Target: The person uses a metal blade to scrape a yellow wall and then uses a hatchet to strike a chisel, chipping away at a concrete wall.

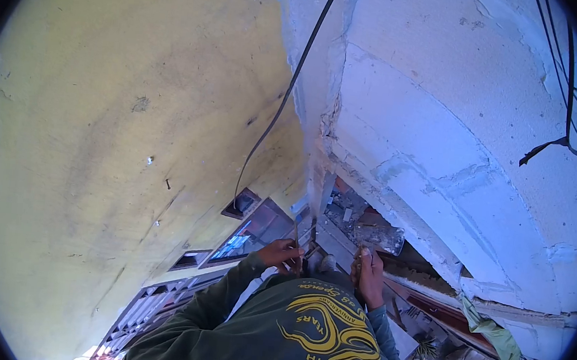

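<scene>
My left hand (282,254) is in front of my dark green shirt, fingers closed round a thin brownish rod (297,233) that points up and away from me. What kind of rod it is, I cannot make out. On the other side, my right hand (368,277) is closed with the thumb on top. A small pale spot shows at its thumb tip, but whatever it grips is hidden or too small to name. The two hands are apart, with a shoe (328,262) visible far below between them.
A yellow wall (152,86) with several nails or screws rises at left, meeting a rough white-blue wall (428,151). A black cable (289,91) hangs across the corner. Rubble (379,236) lies below; a green cloth (498,335) drapes at right. A window (249,235) is lower left.
</scene>
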Motion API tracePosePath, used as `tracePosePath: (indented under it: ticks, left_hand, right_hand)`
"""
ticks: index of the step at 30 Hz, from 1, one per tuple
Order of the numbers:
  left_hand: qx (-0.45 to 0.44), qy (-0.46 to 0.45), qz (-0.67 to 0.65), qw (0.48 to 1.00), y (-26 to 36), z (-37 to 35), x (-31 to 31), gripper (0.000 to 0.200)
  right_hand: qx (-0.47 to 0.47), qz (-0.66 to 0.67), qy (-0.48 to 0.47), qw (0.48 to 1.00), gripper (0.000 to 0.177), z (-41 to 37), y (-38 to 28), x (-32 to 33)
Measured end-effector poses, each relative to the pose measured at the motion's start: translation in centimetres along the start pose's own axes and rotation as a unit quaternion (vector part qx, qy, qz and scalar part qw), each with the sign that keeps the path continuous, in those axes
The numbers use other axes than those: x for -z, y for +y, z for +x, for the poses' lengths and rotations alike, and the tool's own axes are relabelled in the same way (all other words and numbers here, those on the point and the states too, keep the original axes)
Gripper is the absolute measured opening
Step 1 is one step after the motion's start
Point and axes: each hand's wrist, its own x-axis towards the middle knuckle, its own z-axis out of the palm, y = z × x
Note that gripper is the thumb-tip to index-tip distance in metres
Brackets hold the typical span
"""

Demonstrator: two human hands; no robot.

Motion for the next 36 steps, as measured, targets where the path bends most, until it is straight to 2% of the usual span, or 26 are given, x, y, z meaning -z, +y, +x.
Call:
tracePosePath:
  ticks: [2, 3, 6, 11, 12, 14, 15, 17, 18, 20, 26, 33, 36]
  left_hand:
    - [-0.057, 0.017, 0.008, 0.998, 2.3, 0.3, -0.9, 0.045]
    - [-0.060, 0.017, 0.005, 0.998, 3.4, 0.9, -1.1, 0.045]
    - [-0.175, 0.088, -0.077, 0.978, 8.3, 2.2, -1.2, 0.046]
    - [-0.319, 0.183, -0.027, 0.929, 20.0, 1.8, -2.0, 0.038]
    - [-0.321, 0.187, -0.020, 0.928, 22.0, 1.8, -1.9, 0.038]
    - [-0.377, 0.197, -0.116, 0.897, 25.4, 2.0, -1.5, 0.036]
    - [-0.374, 0.199, -0.116, 0.898, 26.7, 2.3, -1.2, 0.036]
    - [-0.412, 0.282, -0.126, 0.857, 28.9, 3.1, -0.5, 0.035]
    - [-0.412, 0.284, -0.126, 0.857, 29.7, 3.3, -0.2, 0.035]
    - [-0.417, 0.254, -0.157, 0.859, 31.1, 3.6, 0.1, 0.035]
    - [-0.420, 0.249, -0.155, 0.859, 32.5, 5.0, 1.3, 0.035]
    - [-0.413, 0.249, -0.149, 0.863, 32.7, 4.9, 2.2, 0.033]
    - [-0.423, 0.220, -0.182, 0.860, 32.8, 4.7, 2.2, 0.032]
  right_hand:
    - [0.002, 0.008, 0.002, 1.000, 0.033, 0.0, 0.8, 0.7]
    - [0.004, 0.005, 0.000, 1.000, 0.033, -0.1, 0.3, 0.9]
    - [-0.008, 0.039, 0.002, 0.999, 0.026, 0.1, -1.5, 1.2]
    - [0.125, 0.011, -0.018, 0.992, 0.024, 1.6, -5.4, 1.5]
    - [0.128, 0.018, -0.021, 0.991, 0.024, 2.4, -5.9, 1.6]
    - [0.195, -0.043, -0.054, 0.978, 0.031, 3.7, -6.6, 1.9]
    - [0.192, -0.041, -0.055, 0.979, 0.031, 4.0, -7.0, 1.7]
    - [0.202, -0.018, -0.057, 0.978, 0.033, 4.6, -8.2, 1.1]
    - [0.201, -0.018, -0.060, 0.978, 0.033, 4.7, -9.0, 0.9]
    - [0.210, 0.013, -0.072, 0.975, 0.034, 4.9, -10.3, 0.2]
    - [0.254, 0.018, -0.051, 0.966, 0.037, 6.7, -10.8, -1.1]
    - [0.251, 0.070, -0.047, 0.964, 0.038, 7.4, -11.7, -3.2]
    - [0.248, 0.092, -0.034, 0.964, 0.040, 7.9, -11.4, -4.4]
